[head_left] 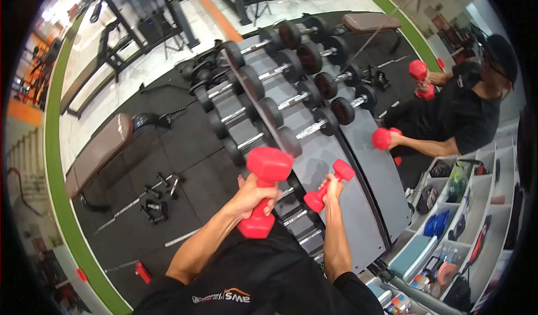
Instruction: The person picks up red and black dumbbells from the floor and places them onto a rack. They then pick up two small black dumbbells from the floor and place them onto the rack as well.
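Note:
My left hand (253, 196) is wrapped round the handle of a large red dumbbell (269, 165), tilted nearly upright in front of my chest. A smaller red dumbbell (343, 170) is in my right hand (333, 188), its fingers closed round the handle. Both dumbbells are held up off the rack (314, 166). Black round-headed dumbbells (290, 65) with chrome handles lie in rows on the rack just beyond my hands. The two red dumbbells are apart from each other.
At the right, a mirror shows a person (471, 102) in black with red dumbbells. Shelves (476, 203) with bags and bottles stand lower right. A brown bench (101, 152), small dumbbells (154, 209) and bars are on the black mat (190, 175) at the left.

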### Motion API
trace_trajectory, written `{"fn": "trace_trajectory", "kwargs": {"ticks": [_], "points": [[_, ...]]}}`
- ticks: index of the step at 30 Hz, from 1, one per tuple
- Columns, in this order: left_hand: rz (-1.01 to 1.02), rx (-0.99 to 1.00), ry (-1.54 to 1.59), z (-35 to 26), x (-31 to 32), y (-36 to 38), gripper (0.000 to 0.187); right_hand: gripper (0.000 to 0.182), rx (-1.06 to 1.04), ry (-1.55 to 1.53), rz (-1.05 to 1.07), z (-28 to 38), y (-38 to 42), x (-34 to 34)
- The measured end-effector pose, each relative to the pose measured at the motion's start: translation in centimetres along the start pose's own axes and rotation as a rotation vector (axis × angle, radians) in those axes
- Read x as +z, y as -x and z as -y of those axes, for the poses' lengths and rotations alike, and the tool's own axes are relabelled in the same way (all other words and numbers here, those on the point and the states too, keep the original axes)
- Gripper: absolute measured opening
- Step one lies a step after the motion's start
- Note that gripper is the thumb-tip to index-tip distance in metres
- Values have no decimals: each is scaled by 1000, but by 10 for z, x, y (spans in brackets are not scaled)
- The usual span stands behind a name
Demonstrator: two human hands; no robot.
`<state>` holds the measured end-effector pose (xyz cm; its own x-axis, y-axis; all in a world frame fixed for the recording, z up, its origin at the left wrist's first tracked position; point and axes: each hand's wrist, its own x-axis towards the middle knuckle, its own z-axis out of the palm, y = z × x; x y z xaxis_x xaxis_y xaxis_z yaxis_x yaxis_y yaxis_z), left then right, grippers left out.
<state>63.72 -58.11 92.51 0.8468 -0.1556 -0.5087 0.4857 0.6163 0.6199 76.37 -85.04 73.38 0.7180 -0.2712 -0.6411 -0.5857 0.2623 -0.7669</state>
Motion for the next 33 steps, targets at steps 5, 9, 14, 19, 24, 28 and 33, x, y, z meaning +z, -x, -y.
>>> {"fn": "trace_trajectory", "kwargs": {"ticks": [5, 9, 14, 19, 24, 28, 33], "points": [[-47, 52, -3, 4, -1, 27, 18, 12, -29, 103, 273, 31, 81, 14], [-112, 124, 42, 8, -9, 60, 19, 15, -95, 109, 469, 55, 142, 21], [-150, 320, 104, 16, -28, 108, 15, 16, -148, 102, 702, 65, 196, 38], [-326, 455, 235, 33, -42, 168, 14, 12, -123, 184, 949, 64, 250, 48], [-526, 649, 269, 72, -62, 241, 16, 12, -176, 369, 1126, 55, 270, 56], [-663, 802, 392, 105, -69, 293, 15, 12, -253, 464, 1238, 39, 284, 71], [-793, 951, 511, 134, -78, 337, 14, 13, -313, 575, 1462, 23, 304, 101]]}}
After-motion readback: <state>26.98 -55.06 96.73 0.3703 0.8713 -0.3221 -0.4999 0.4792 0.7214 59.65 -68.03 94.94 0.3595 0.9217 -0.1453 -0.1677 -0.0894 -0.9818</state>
